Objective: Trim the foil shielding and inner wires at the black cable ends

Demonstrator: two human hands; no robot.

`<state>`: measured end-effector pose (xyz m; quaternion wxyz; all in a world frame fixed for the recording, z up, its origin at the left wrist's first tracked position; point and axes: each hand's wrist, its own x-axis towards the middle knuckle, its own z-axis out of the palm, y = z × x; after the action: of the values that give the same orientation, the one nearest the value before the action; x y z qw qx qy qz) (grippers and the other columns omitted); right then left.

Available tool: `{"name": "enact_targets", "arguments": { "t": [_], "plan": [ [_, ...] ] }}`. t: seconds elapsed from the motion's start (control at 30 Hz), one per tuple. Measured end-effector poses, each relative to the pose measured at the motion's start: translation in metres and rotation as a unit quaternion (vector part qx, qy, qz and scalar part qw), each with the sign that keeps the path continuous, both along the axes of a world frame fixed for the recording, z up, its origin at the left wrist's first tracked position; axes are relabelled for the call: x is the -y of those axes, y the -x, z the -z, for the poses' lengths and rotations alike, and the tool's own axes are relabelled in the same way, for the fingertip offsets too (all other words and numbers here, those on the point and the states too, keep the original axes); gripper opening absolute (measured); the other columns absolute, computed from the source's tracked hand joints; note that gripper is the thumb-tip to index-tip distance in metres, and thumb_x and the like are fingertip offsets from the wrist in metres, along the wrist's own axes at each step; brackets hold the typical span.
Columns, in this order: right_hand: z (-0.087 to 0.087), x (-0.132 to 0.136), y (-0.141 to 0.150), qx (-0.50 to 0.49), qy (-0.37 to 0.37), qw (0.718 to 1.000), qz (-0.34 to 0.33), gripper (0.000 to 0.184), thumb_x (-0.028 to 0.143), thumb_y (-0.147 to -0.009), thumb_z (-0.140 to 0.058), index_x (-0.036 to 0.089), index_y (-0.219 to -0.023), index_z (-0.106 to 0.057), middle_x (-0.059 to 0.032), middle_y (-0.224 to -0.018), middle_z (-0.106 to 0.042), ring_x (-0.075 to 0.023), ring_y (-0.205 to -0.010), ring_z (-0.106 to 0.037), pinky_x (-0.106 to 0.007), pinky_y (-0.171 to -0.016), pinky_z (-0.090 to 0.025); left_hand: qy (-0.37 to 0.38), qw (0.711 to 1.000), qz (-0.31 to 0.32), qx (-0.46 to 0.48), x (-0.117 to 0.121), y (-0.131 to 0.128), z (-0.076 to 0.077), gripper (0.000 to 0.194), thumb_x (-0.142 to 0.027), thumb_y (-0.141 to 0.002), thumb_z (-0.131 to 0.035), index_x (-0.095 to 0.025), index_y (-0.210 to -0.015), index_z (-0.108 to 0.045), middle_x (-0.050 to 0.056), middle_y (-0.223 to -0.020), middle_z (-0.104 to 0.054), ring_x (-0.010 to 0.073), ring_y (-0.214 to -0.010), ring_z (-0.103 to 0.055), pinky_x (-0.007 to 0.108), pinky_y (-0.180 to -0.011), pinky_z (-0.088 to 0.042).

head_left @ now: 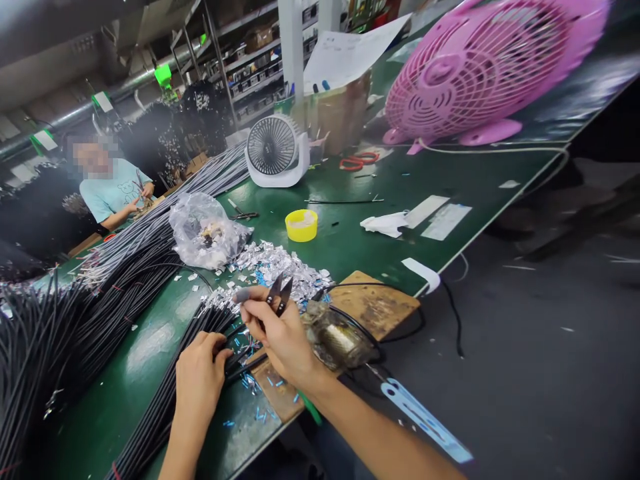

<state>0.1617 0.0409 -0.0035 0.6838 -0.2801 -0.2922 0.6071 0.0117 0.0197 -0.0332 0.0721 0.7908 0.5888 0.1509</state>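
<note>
My left hand [201,370] is closed, its thumb and fingertips pinching a black cable near the end of a long bundle of black cables [165,393]. In my right hand [283,337] sits a pair of dark thread snips [279,295], blades pointing up and apart. A grey cover wraps one fingertip of that hand. Beyond both hands spreads a heap of silver foil scraps [280,263] mixed with blue bits. Right of my right wrist, a worn metal motor-like device [340,340] rests on a wooden board [377,303]. My right hand partly hides the cable ends.
Large bundles of black cables [125,287] lie along the left. A plastic bag [205,230], yellow dish [301,227], white fan [275,150], red scissors [359,160] and pink fan [450,87] stand farther back. A blue strip [425,420] juts past the table edge. Another person [117,190] works far left.
</note>
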Motion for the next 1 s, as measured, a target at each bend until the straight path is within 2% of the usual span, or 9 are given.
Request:
{"name": "enact_targets", "arguments": {
  "t": [0.1,0.23,0.37,0.47,0.6,0.7,0.8,0.9,1.0],
  "plan": [
    [0.004,0.000,0.000,0.019,-0.014,1.000,-0.018,0.014,0.022,-0.067,-0.051,0.015,-0.055,-0.050,0.0059,-0.049,-0.042,-0.0024,-0.037,-0.024,-0.020,-0.037,-0.013,0.012,1.000,0.008,-0.017,0.001,-0.001,-0.002,0.026,-0.030,-0.089,-0.051,-0.018,-0.111,-0.056,0.007,-0.113,-0.057,0.0173,-0.095,-0.058,0.036,-0.080,-0.050],
    [0.008,0.001,0.001,0.056,-0.021,0.998,-0.007,0.013,0.022,-0.069,-0.050,0.015,-0.059,-0.053,0.0054,-0.051,-0.044,-0.0033,-0.039,-0.025,-0.020,-0.038,-0.017,0.027,0.999,0.026,-0.019,0.001,-0.002,-0.002,0.026,-0.031,-0.089,-0.050,-0.018,-0.111,-0.056,0.007,-0.113,-0.057,0.0167,-0.093,-0.059,0.036,-0.080,-0.050],
    [0.009,0.003,0.002,0.114,-0.045,0.992,-0.023,0.012,0.023,-0.070,-0.049,0.015,-0.063,-0.055,0.0051,-0.051,-0.045,-0.0045,-0.040,-0.028,-0.019,-0.040,-0.022,0.007,1.000,0.005,-0.006,0.000,-0.004,-0.001,0.026,-0.030,-0.088,-0.052,-0.015,-0.109,-0.056,0.007,-0.107,-0.059,0.0163,-0.089,-0.060,0.036,-0.077,-0.051],
    [0.006,0.004,0.001,0.178,-0.068,0.981,-0.040,0.013,0.021,-0.071,-0.047,0.016,-0.063,-0.056,0.0050,-0.049,-0.043,-0.0065,-0.042,-0.033,-0.019,-0.042,-0.027,-0.039,0.998,-0.047,0.017,0.000,-0.005,-0.010,0.018,-0.021,-0.090,-0.046,-0.013,-0.102,-0.057,0.004,-0.087,-0.064,0.0120,-0.073,-0.061,0.028,-0.068,-0.051],
    [0.004,0.005,0.001,0.282,-0.145,0.948,-0.032,0.017,0.019,-0.073,-0.045,0.015,-0.062,-0.058,0.0024,-0.052,-0.048,-0.0093,-0.048,-0.042,-0.020,-0.046,-0.033,-0.176,0.977,-0.115,0.045,0.006,-0.006,-0.032,0.029,-0.020,-0.089,-0.043,-0.012,-0.114,-0.055,0.002,-0.069,-0.064,0.0111,-0.053,-0.058,0.021,-0.052,-0.047],
    [0.006,0.005,0.004,0.357,-0.170,0.918,0.028,0.020,0.020,-0.076,-0.046,0.015,-0.063,-0.060,-0.0008,-0.057,-0.055,-0.0112,-0.051,-0.046,-0.021,-0.048,-0.037,-0.263,0.961,-0.078,0.043,0.012,-0.004,-0.041,0.032,-0.022,-0.090,-0.040,-0.011,-0.110,-0.062,0.006,-0.076,-0.068,0.0117,-0.056,-0.061,0.020,-0.053,-0.047],
    [0.007,0.006,0.006,0.411,-0.196,0.888,0.067,0.023,0.017,-0.079,-0.044,0.015,-0.069,-0.064,-0.0037,-0.064,-0.062,-0.0124,-0.054,-0.050,-0.022,-0.050,-0.041,-0.236,0.968,-0.060,0.066,0.012,0.001,-0.039,0.033,-0.023,-0.089,-0.042,-0.010,-0.109,-0.064,0.008,-0.076,-0.069,0.0115,-0.051,-0.059,0.021,-0.050,-0.047],
    [0.009,0.007,0.007,0.431,-0.223,0.872,0.058,0.025,0.014,-0.078,-0.044,0.016,-0.081,-0.069,-0.0039,-0.070,-0.066,-0.0135,-0.057,-0.055,-0.022,-0.052,-0.045,-0.171,0.977,-0.055,0.118,0.011,0.006,-0.034,0.026,-0.023,-0.085,-0.048,-0.014,-0.101,-0.067,0.004,-0.069,-0.067,0.0125,-0.051,-0.060,0.022,-0.051,-0.049],
    [0.013,0.007,0.007,0.440,-0.243,0.864,0.043,0.029,0.014,-0.078,-0.046,0.019,-0.093,-0.071,-0.0034,-0.072,-0.068,-0.0151,-0.061,-0.059,-0.023,-0.055,-0.048,-0.147,0.978,-0.057,0.140,0.013,0.006,-0.030,0.018,-0.023,-0.084,-0.051,-0.016,-0.088,-0.068,0.003,-0.069,-0.067,0.0126,-0.057,-0.062,0.021,-0.055,-0.051]
  ]
}}
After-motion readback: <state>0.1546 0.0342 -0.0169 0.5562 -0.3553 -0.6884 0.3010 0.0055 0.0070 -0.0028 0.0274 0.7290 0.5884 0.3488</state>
